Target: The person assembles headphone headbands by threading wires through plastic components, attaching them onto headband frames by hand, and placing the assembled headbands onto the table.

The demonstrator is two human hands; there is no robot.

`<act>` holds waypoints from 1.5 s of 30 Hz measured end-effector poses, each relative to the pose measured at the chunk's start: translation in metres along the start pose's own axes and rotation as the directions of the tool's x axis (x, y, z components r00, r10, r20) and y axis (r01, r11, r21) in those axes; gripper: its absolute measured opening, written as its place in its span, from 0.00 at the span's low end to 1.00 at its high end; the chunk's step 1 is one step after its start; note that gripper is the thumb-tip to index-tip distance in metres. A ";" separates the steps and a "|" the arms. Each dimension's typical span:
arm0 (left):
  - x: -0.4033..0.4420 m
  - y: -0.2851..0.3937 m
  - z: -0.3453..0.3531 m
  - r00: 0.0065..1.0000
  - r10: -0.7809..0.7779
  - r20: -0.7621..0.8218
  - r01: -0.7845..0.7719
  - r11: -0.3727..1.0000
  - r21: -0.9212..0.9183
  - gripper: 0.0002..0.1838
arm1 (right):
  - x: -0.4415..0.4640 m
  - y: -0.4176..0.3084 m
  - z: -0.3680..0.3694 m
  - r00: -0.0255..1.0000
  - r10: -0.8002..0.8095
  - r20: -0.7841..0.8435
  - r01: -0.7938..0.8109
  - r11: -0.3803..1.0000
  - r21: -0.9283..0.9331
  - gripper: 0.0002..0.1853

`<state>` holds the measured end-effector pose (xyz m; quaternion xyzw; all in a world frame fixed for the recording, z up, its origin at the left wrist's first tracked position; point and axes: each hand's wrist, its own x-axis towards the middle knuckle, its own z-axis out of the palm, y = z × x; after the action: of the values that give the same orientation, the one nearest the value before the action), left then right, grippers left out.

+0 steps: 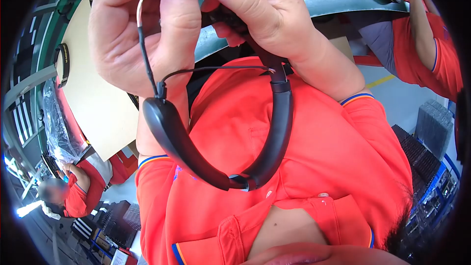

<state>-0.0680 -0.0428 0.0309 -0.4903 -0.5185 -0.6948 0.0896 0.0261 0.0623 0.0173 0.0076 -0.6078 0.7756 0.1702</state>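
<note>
Table (353, 1): green, beyond
Left hand (117, 39): half-curled, thumb meeting cable (142, 44); grip cropped
Right hand (270, 17): curled around black headphones (281, 130)

The top edge cuts through the left hand (142, 34) and right hand (270, 14), so whatever lies at their thumb tips cannot be made out. The wire (143, 49) is lost from sight at the left thumb. The right hand's grasp mostly covers one end of the black headset (279, 137). A co-worker's head (53, 191) is blurred; another person (431, 64) is cut off at right. Lettering on the black band (65, 64) is too small to read.
</note>
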 end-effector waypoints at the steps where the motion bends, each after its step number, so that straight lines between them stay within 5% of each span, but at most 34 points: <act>1: 0.000 0.002 0.000 1.000 -0.024 0.002 0.024 1.000 0.000 0.06 | 0.001 0.000 0.001 1.000 -0.005 -0.009 0.005 1.000 0.029 0.11; 5: 0.002 -0.007 -0.009 0.996 0.045 0.076 -0.043 0.998 -0.036 0.06 | 0.005 0.003 -0.001 0.999 -0.045 0.001 0.045 0.998 -0.040 0.12; 8: 0.003 -0.011 -0.012 0.938 0.293 0.187 -0.337 0.897 0.287 0.10 | 0.006 -0.001 0.001 0.999 -0.012 -0.042 0.010 1.000 -0.026 0.13; 9: 0.004 -0.008 -0.012 0.938 0.293 0.187 -0.338 0.896 0.289 0.10 | 0.006 0.000 0.002 0.999 -0.012 -0.040 0.011 1.000 -0.026 0.13; 11: 0.007 0.001 -0.014 0.859 0.332 0.390 -0.508 0.656 0.559 0.09 | 0.006 0.004 0.002 0.992 -0.093 -0.083 0.097 0.994 0.042 0.13; 13: 0.003 -0.006 -0.012 0.877 0.331 0.348 -0.477 0.684 0.551 0.08 | 0.005 0.002 0.001 0.993 -0.091 -0.073 0.093 0.996 0.018 0.13; 17: -0.005 -0.009 -0.004 0.980 0.182 0.079 -0.198 0.927 0.320 0.07 | 0.005 0.001 0.003 0.996 -0.032 -0.081 0.036 0.998 0.049 0.13; 18: -0.005 -0.005 -0.004 0.994 -0.106 0.000 0.105 0.983 0.150 0.07 | 0.004 0.001 0.001 0.996 -0.034 -0.080 0.038 0.998 0.049 0.13; 19: -0.004 -0.002 -0.004 0.919 -0.394 -0.026 0.393 0.919 -0.040 0.06 | 0.003 0.001 -0.001 0.997 0.002 -0.074 0.004 0.997 0.081 0.13; 22: 0.008 -0.018 -0.032 0.687 -0.640 0.345 0.723 0.651 -0.232 0.13 | 0.001 -0.001 0.000 0.996 0.062 -0.070 -0.054 0.992 0.111 0.14; 27: 0.009 -0.045 -0.038 0.545 -0.702 0.458 0.835 0.409 -0.368 0.14 | 0.000 0.006 0.001 0.984 0.145 -0.104 -0.125 0.975 0.184 0.14; 29: 0.011 -0.057 -0.032 0.680 -0.699 0.222 0.723 0.587 -0.363 0.14 | 0.000 0.006 -0.002 0.971 0.214 -0.110 -0.193 0.965 0.175 0.14; 30: 0.012 -0.046 -0.022 0.799 -0.595 -0.092 0.563 0.792 -0.235 0.12 | -0.001 0.007 -0.004 0.971 0.215 -0.105 -0.195 0.966 0.173 0.14; 32: 0.022 -0.032 -0.019 0.941 -0.166 -0.295 0.216 0.965 0.145 0.09 | -0.002 0.007 -0.009 0.969 0.236 -0.073 -0.219 0.957 0.189 0.15; 33: 0.028 -0.019 -0.016 0.980 -0.002 -0.199 0.047 0.974 0.222 0.08 | -0.002 0.006 -0.009 0.969 0.237 -0.073 -0.220 0.958 0.187 0.15; 36: 0.033 0.017 -0.012 0.934 -0.222 0.278 0.106 0.919 0.379 0.07 | 0.006 0.018 -0.015 0.962 0.239 -0.133 -0.224 0.968 0.114 0.15; 37: 0.040 0.019 -0.002 0.899 -0.271 0.344 0.117 0.905 0.408 0.07 | 0.018 0.045 -0.029 0.988 -0.125 0.093 0.118 0.990 0.081 0.15; 38: 0.046 0.020 0.005 0.855 -0.322 0.407 0.127 0.890 0.438 0.10 | 0.025 0.060 -0.037 0.833 -0.460 0.306 0.443 0.887 0.129 0.15; 39: 0.046 0.021 0.005 0.772 -0.516 0.370 0.387 0.844 0.371 0.09 | 0.018 0.044 -0.030 0.831 -0.465 0.304 0.446 0.885 0.133 0.15; 40: 0.044 0.018 0.005 0.771 -0.516 0.374 0.384 0.845 0.373 0.09 | 0.003 0.013 -0.020 0.987 -0.122 0.105 0.109 0.986 0.127 0.15; 41: 0.040 0.014 0.007 0.801 -0.489 0.346 0.389 0.863 0.321 0.08 | -0.005 -0.004 -0.015 0.962 0.260 -0.088 -0.239 0.952 0.193 0.15; 45: 0.034 0.015 0.020 0.820 -0.503 0.273 0.411 0.849 0.332 0.04 | -0.011 -0.002 -0.023 0.969 0.233 -0.075 -0.224 0.968 0.114 0.16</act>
<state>-0.0638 -0.0209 0.0666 -0.4497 -0.7149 -0.5237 -0.1116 0.0416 0.0814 0.0110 -0.0879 -0.5551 0.8204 0.1056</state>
